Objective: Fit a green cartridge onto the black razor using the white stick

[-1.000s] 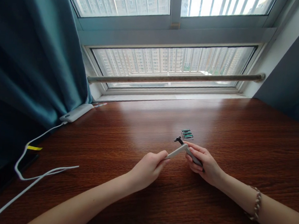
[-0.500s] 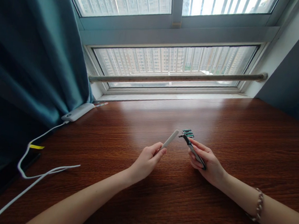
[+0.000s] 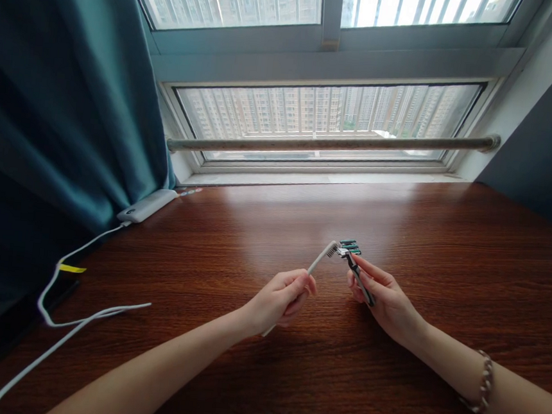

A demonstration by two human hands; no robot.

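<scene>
My left hand (image 3: 283, 301) is closed around a slim white toothbrush (image 3: 318, 261) with dark bristles. Its bristled end tilts up and right, close to the razor's head; whether they touch I cannot tell. A bit of the brush's other end pokes out below my fist. In my right hand (image 3: 388, 300) a razor (image 3: 361, 284) with a grey and black handle is held between thumb and fingers, head pointing up and left. Just behind the razor's head, several green-and-black blade cartridges (image 3: 349, 243) show, partly hidden by it.
The brown wooden tabletop (image 3: 234, 248) reaches to the window, where a metal rail (image 3: 310, 145) crosses. At left, a white power adapter (image 3: 148, 206) lies by the blue curtain (image 3: 88, 87), with a white cable (image 3: 82, 324) and its yellow tag (image 3: 72, 269) near the table's edge.
A smooth, broad white end pointed at the razor before; now the thin neck and dark bristles show there. The razor has turned slightly, showing its head more, and both hands stay close together.
</scene>
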